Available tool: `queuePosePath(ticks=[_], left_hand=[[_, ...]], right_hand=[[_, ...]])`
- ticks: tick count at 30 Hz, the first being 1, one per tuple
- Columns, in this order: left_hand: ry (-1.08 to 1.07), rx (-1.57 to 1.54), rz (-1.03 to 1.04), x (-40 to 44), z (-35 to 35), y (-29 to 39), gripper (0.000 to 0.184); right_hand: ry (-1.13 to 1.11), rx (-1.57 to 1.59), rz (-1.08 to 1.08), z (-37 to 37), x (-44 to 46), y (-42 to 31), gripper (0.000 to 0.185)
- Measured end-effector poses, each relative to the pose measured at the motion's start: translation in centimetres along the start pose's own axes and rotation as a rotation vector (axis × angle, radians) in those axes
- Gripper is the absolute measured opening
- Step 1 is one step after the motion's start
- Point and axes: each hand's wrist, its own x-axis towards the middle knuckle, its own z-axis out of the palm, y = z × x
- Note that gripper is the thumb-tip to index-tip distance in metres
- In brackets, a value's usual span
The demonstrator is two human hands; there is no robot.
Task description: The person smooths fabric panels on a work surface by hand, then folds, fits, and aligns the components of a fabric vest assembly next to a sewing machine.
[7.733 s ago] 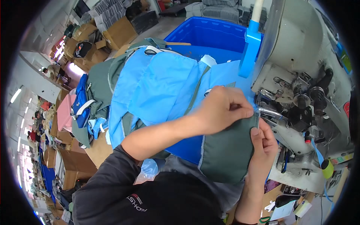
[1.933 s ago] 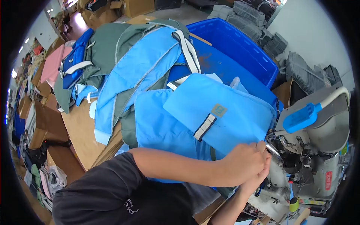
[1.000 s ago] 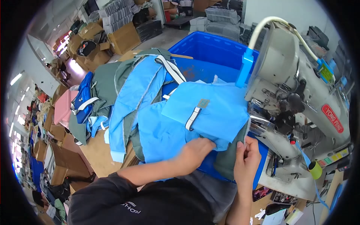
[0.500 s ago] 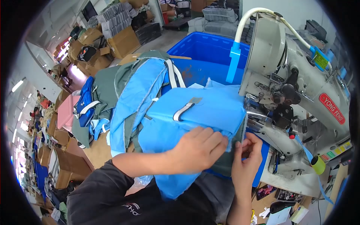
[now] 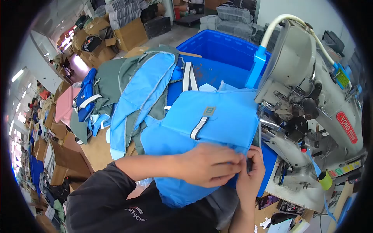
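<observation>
A light-blue fabric bag piece (image 5: 229,112) lies in front of the sewing machine, with a black-and-white strap and a small square patch on its flap. My left hand (image 5: 211,165) reaches across it, fingers bent and closed on the fabric near its lower right corner. Against those fingertips, my right hand (image 5: 250,171) pinches at the same edge with thumb and curled fingers. My fingers hide the exact spot they grip. The bag's right edge lies beside the needle area of the grey sewing machine (image 5: 297,89).
More blue and dark green bag pieces (image 5: 145,87) are heaped to the left, near a pink piece (image 5: 65,106). Behind the work stands a blue plastic bin (image 5: 217,42). A phone (image 5: 268,202) and small tools lie at the lower right. Cardboard boxes (image 5: 132,33) fill the background.
My left hand has moved slightly right and my right hand inward, so their fingertips now meet at the bag's edge. The patch on the flap shows more plainly. The whole view has shifted a little.
</observation>
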Motion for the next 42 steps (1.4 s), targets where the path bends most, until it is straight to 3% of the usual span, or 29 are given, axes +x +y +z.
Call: queuePosePath(ticks=[3, 6, 9, 16, 19, 21, 26, 29, 32, 35, 38, 42], left_hand=[[0.025, 0.345, 0.115, 2.9, -0.5, -1.5, 0.028], [-0.105, 0.422, 0.220, 1.6, 0.3, -5.2, 0.033], [-0.024, 0.427, 0.203, 0.6, 0.5, -5.6, 0.036], [-0.042, 0.149, -0.170, 2.2, -0.2, -2.3, 0.035], [-0.115, 0.101, -0.377, 3.6, -0.2, -1.3, 0.039], [-0.126, 0.056, -0.499, 4.1, 0.4, -1.1, 0.043], [-0.244, 0.176, -0.554, 4.4, 0.7, -0.2, 0.040], [-0.233, 0.210, -0.559, 4.2, 1.5, 0.8, 0.038], [-0.123, 0.231, -0.523, 4.1, 1.9, 1.1, 0.038], [-0.148, 0.265, -0.407, 4.0, 2.0, 0.8, 0.038], [-0.271, 0.275, -0.398, 4.2, 1.0, 0.8, 0.038], [-0.259, 0.239, -0.413, 4.0, 1.2, 0.6, 0.038]], right_hand=[[0.012, 0.155, 0.128, 0.5, -0.6, 0.1, 0.016], [0.007, 0.184, 0.241, 0.0, -1.2, -0.4, 0.023], [0.032, 0.203, 0.285, -0.1, -1.4, -2.0, 0.023], [0.058, 0.272, 0.116, 1.7, -3.1, -3.3, 0.009], [0.017, 0.276, 0.329, 1.7, -4.2, -4.9, 0.006], [0.016, 0.290, 0.292, 1.7, -4.6, -4.6, 0.006], [-0.018, 0.199, 0.227, 1.7, -5.1, -4.3, 0.006], [-0.152, -0.128, 0.013, -1.1, -4.8, -2.0, 0.013], [0.185, -0.410, -0.196, -1.4, -1.3, -1.1, 0.012], [0.349, -0.254, -0.063, -0.3, 1.3, 2.2, 0.013], [0.157, -0.108, 0.184, -0.7, 2.2, 2.0, 0.011], [0.118, 0.061, 0.177, 0.3, 1.9, 2.4, 0.008]])
